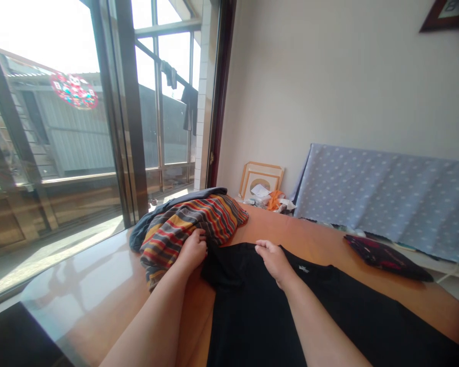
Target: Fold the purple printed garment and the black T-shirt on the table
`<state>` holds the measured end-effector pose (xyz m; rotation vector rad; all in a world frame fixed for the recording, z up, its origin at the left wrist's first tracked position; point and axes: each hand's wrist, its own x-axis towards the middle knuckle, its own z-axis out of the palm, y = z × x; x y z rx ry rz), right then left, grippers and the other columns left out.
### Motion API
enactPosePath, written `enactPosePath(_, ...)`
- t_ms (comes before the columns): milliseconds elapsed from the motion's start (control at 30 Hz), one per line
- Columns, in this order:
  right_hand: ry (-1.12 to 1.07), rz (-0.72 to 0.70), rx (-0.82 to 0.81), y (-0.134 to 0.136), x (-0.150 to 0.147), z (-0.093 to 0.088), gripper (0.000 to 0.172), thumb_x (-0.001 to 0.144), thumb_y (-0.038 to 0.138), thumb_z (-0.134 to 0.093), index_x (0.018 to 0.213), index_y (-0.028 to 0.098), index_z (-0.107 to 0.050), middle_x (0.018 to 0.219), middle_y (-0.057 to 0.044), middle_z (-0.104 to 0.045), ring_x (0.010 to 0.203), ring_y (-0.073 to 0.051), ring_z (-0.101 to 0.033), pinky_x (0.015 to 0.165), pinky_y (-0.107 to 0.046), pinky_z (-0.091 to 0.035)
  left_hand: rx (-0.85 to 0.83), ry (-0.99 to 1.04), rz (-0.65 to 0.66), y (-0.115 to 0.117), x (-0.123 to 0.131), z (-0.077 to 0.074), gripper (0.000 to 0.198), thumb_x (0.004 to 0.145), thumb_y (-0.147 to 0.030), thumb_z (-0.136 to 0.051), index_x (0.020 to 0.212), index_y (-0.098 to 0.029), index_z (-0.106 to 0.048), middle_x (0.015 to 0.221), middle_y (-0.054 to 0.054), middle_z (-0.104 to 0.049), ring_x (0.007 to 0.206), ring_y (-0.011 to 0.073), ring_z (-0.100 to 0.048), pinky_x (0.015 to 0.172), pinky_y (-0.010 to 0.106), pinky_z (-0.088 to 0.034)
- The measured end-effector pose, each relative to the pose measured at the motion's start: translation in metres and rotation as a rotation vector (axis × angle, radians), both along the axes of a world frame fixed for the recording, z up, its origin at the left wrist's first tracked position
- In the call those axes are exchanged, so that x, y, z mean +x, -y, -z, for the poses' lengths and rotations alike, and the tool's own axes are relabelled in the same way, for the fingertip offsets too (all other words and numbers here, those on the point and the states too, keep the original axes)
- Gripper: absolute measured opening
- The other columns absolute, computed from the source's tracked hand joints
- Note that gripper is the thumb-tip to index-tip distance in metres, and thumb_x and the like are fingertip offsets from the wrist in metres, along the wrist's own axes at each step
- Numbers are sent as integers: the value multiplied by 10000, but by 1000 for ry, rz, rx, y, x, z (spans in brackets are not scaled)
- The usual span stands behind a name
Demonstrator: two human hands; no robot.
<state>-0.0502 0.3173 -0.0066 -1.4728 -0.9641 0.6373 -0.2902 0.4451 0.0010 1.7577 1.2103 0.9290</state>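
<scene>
A black T-shirt (256, 306) lies spread on the orange-brown tabletop, its neckline on the far side and a small pale print inside the collar. My left hand (194, 251) is closed at the edge of the shirt's left sleeve, right beside a heap of striped cloth (176, 229). Its fingertips are partly hidden by the dark fabric. Over the shoulder by the collar, my right hand (274, 261) has its fingers curled in a pinch at the shirt's far edge. The lower part of the shirt runs out of view.
Folded dark red and black cloth (386, 257) lies at the right. Behind the table hangs a grey-blue dotted cloth (382, 188). Picture frames (262, 176) lean on the wall near crumpled papers and an orange bag (275, 200). Large glass windows (61, 127) line the left.
</scene>
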Motion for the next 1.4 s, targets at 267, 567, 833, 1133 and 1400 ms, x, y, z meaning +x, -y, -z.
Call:
enactPosePath(267,165,-54,-46,-4,7,17,266,730,346,-726,962,218,-746,985,-61,-745,998,-247,-666,991,-406,-470,275,-355,79,2,-6,-3,450,736,-67,-587,1169,-188,-602,1211,137,-671,1160,256,-614,969,312,-462)
enactPosePath(567,295,-74,-61,-4,11,24,291,807,374,-636,1032,220,-736,1010,-57,-746,993,-243,-662,981,-404,-463,252,-842,-60,11,-5,-35,575,710,-253,-704,1255,-206,-528,1162,196,-673,1061,342,-655,853,395,-490)
enactPosePath(833,318,-87,-68,-6,12,26,298,820,391,-614,1033,217,-729,1022,-64,-747,995,-246,-666,973,-393,-467,517,-867,-102,-14,-16,-16,394,875,-151,-508,1265,-211,-520,1185,171,-644,1067,308,-646,881,399,-489)
enactPosePath(1133,396,-86,-117,-8,16,27,338,843,396,-576,1074,191,-713,1062,-84,-742,1010,-241,-669,955,-366,-476,607,-915,-95,-37,-16,-11,301,920,-126,-428,1178,-182,-573,1139,163,-650,1061,302,-640,903,432,-486)
enactPosePath(1400,479,-105,-150,-9,15,26,325,851,371,-571,1098,210,-708,1051,-67,-744,984,-217,-680,923,-338,-488,569,-883,-76,-10,-22,-17,223,862,-235,-546,1075,-216,-610,1114,121,-667,1001,282,-646,829,380,-481)
